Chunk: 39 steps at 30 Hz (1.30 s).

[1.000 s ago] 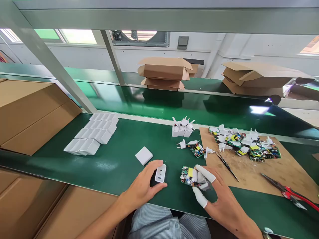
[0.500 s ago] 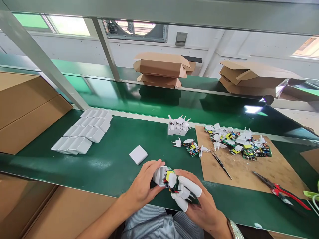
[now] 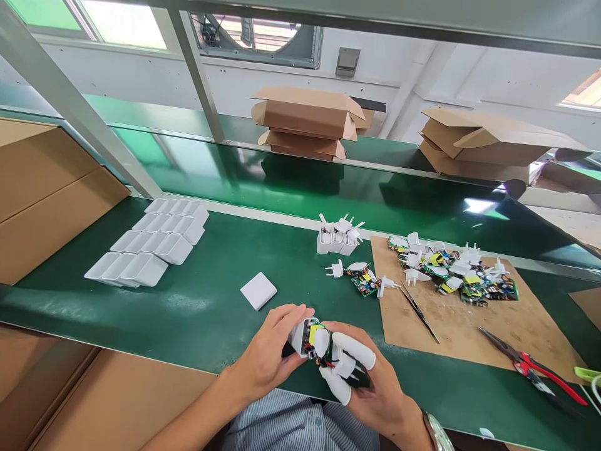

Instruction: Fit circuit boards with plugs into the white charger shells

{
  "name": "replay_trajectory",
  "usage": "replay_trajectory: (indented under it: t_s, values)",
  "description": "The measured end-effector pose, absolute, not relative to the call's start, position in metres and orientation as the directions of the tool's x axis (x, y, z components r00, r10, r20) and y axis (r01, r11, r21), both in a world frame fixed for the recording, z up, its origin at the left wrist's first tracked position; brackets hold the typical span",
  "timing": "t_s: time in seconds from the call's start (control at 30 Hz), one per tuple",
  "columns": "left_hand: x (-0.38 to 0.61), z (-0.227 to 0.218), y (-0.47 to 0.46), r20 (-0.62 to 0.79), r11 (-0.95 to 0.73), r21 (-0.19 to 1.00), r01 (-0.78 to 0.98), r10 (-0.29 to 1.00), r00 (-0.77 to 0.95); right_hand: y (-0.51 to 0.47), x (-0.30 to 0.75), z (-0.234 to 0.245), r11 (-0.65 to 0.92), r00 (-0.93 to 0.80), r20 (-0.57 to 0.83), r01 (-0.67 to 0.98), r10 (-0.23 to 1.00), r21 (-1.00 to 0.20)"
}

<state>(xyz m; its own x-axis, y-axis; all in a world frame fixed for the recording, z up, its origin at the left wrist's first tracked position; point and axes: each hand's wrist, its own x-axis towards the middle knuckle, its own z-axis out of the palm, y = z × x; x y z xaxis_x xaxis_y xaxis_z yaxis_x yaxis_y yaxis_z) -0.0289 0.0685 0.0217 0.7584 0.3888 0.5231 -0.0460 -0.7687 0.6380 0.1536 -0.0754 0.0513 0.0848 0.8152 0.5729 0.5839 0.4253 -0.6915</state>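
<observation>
My left hand [image 3: 272,344] is closed around a white plastic charger housing [image 3: 297,338], its open end facing right. White finger cots cover two fingertips of my right hand [image 3: 366,369], which grips a circuit board [image 3: 320,341] with a yellow transformer and a white plug piece [image 3: 345,363] wired to it. The board's left end sits at the housing's mouth, partly inside it. Beyond my left hand a white square piece [image 3: 258,290] lies on the green bench. Another circuit board [image 3: 364,280] with its plug rests further back.
Rows of white housings [image 3: 143,269] stand at the left. Three filled housings [image 3: 339,238] are at the back middle. On a cardboard sheet [image 3: 399,329] lie a pile of boards [image 3: 455,269], tweezers [image 3: 420,313] and red-handled pliers [image 3: 530,363]. A large carton [image 3: 56,194] borders the left.
The board appears slightly further into the housing, and both hands keep their grip. The whole view has shifted a little as the camera tilted.
</observation>
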Motion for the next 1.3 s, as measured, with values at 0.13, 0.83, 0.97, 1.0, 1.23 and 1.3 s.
replay_trajectory:
  t_s: [0.13, 0.83, 0.97, 1.0, 1.23, 1.3]
  values:
    - [-0.029, 0.019, 0.068, 0.514, -0.768, 0.639, -0.049, 0.378, 0.770, -0.074, 0.154, 0.052, 0.415, 0.073, 0.553, 0.581, 0.830, -0.700]
    - [-0.025, 0.027, 0.066, 0.492, -0.731, 0.681, -0.030, 0.427, 0.759, -0.072, 0.160, 0.063, 0.369, 0.052, 0.504, 0.617, 0.862, -0.695]
    - [-0.026, 0.025, 0.065, 0.447, -0.706, 0.708, -0.002, 0.446, 0.775, -0.071, 0.161, 0.063, 0.364, 0.045, 0.496, 0.622, 0.867, -0.693]
    - [-0.026, 0.025, 0.065, 0.444, -0.705, 0.710, -0.001, 0.447, 0.776, -0.071, 0.161, 0.062, 0.358, 0.047, 0.491, 0.625, 0.870, -0.694]
    - [-0.027, 0.024, 0.063, 0.400, -0.664, 0.748, -0.007, 0.443, 0.802, -0.068, 0.162, 0.058, 0.345, -0.019, 0.475, 0.712, 0.880, -0.611]
    - [-0.028, 0.024, 0.063, 0.357, -0.612, 0.791, -0.008, 0.451, 0.818, -0.067, 0.166, 0.060, 0.349, -0.052, 0.455, 0.721, 0.889, -0.598]
